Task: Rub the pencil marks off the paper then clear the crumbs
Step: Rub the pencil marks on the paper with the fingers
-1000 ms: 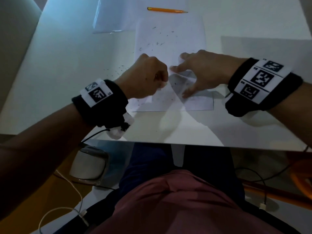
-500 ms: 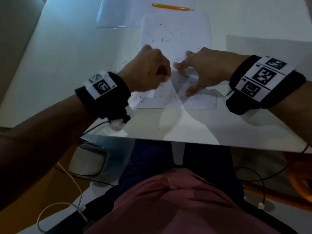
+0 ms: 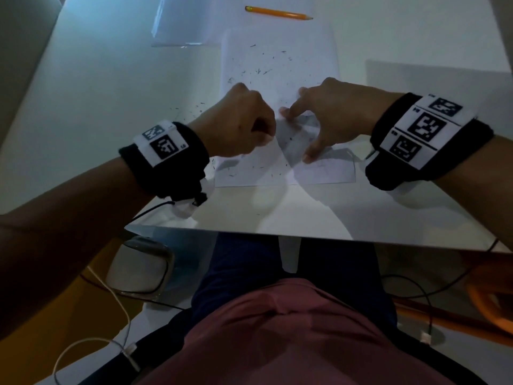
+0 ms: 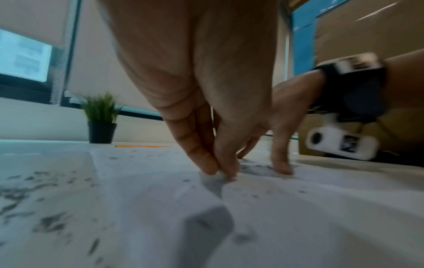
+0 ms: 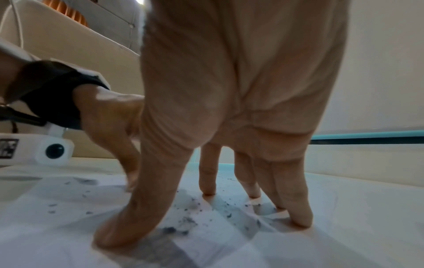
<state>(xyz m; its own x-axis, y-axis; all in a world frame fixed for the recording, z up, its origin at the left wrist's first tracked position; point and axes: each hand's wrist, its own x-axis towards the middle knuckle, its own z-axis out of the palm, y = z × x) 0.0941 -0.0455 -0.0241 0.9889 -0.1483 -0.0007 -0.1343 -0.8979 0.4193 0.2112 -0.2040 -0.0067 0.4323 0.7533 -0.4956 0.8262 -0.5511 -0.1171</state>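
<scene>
The person leans over the white table (image 3: 83, 112), both forearms reaching in from either side, each wrist wrapped in a black band with printed markers. The left hand (image 3: 236, 120) is balled up over the middle of the paper (image 3: 277, 59), knuckles raised, wrist lifted clear of the table. From the left wrist view its thumb and fingertips (image 4: 206, 163) come together in a tight pinch pressed down onto the sheet, right where a crease rises. Whatever sits between them is hidden; I cannot tell whether an eraser is in there, only that the fingers are closed hard against each other.

The right hand (image 3: 333, 112) is spread just beside it on the same sheet, arched like a tent. In the right wrist view the thumb and fingertips (image 5: 298, 214) stand straight and apart, tips planted on the paper and pinning it, holding nothing.

The paper lies flat along the table's middle, its near edge close to the person. Dark crumbs (image 3: 258, 70) are scattered over its far half, across the near left corner, and off onto the table to the left of the sheet. A grey smudged patch shows between the two hands; any pencil lines there are too faint and blurred to read.

An orange pencil (image 3: 277, 13) lies beyond the paper's far edge, well apart from both hands. A second, pale sheet (image 3: 180, 26) at the far left is partly cut off by the frame.
</scene>
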